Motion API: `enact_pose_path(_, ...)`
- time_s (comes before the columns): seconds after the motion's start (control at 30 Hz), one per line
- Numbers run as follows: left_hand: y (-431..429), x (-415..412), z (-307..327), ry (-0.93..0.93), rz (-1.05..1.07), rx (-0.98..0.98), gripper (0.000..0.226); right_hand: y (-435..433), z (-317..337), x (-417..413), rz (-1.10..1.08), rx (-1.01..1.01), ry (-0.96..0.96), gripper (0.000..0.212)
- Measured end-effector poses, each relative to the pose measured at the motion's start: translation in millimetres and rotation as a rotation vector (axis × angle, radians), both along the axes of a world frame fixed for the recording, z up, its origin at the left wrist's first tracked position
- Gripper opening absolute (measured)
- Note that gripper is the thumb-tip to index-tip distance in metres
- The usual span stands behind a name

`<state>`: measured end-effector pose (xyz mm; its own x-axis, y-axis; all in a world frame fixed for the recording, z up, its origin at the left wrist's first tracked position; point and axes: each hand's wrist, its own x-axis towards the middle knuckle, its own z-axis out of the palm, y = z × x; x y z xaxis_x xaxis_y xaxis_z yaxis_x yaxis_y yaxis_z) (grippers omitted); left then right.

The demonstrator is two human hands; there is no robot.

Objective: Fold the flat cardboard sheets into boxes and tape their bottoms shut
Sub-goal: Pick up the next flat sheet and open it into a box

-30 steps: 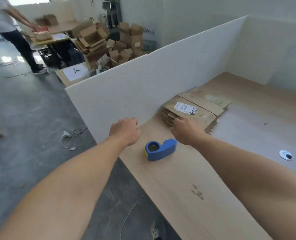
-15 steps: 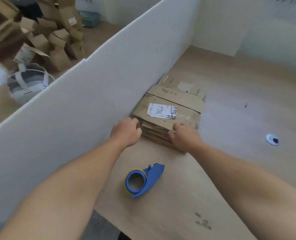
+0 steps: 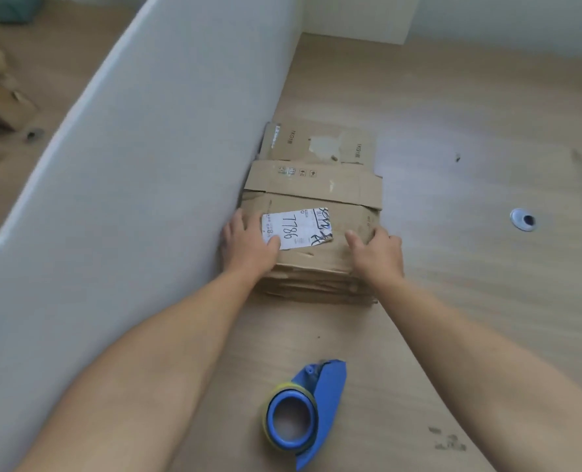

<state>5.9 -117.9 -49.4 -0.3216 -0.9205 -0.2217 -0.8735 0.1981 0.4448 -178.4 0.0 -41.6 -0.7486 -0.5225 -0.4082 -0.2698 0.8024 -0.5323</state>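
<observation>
A stack of flat cardboard sheets (image 3: 317, 192) lies on the wooden table against the white partition. The top sheet carries a white label reading 7786. My left hand (image 3: 248, 247) rests on the near left of the top sheet, thumb on the label. My right hand (image 3: 378, 253) lies on the near right corner of the stack, fingers spread over the edge. Whether either hand grips the sheet is unclear. A blue tape dispenser (image 3: 303, 413) with a roll of tape lies on the table nearer to me, between my forearms.
The white partition (image 3: 119, 185) runs along the table's left side, and a white wall closes the far end. A cable grommet (image 3: 523, 219) sits in the table (image 3: 470, 301) to the right. Blurred cardboard boxes (image 3: 0, 103) lie beyond the partition.
The view has tilted down and closer to the stack. Both hands have moved forward from the stack's near edge onto the top sheet. The tape dispenser stays where it was.
</observation>
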Motion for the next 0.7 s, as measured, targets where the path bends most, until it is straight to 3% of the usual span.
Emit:
enact_pose_path(0.1, 1.1, 0.0, -6.4, 0.019, 0.03, 0.048, 0.068, 1.0, -3.4, 0.3, -0.071, -0.029, -0.021, 0.065)
enact_pose_path(0.3, 18.5, 1.9, 9.1, 0.098, -0.004, -0.025, 0.062, 12.1, 17.2, -6.2, -0.283, -0.138, -0.135, 0.071)
enact_pose_path(0.5, 56.1, 0.2, 29.2, 0.264, 0.003, -0.029, 0.065, 59.8, 33.6, -19.7, -0.419, -0.414, -0.423, 0.022)
enact_pose_path(0.6, 89.8, -6.5, 38.1, 0.319, -0.009, -0.052, 0.058, 97.2, 42.4, -32.0, -0.432, -0.471, -0.594, 0.015)
enact_pose_path(0.7, 127.9, -17.2, 43.2, 0.352, -0.078, -0.067, 0.058, 135.8, 50.1, -47.7, -0.455, -0.555, -0.601, 0.012)
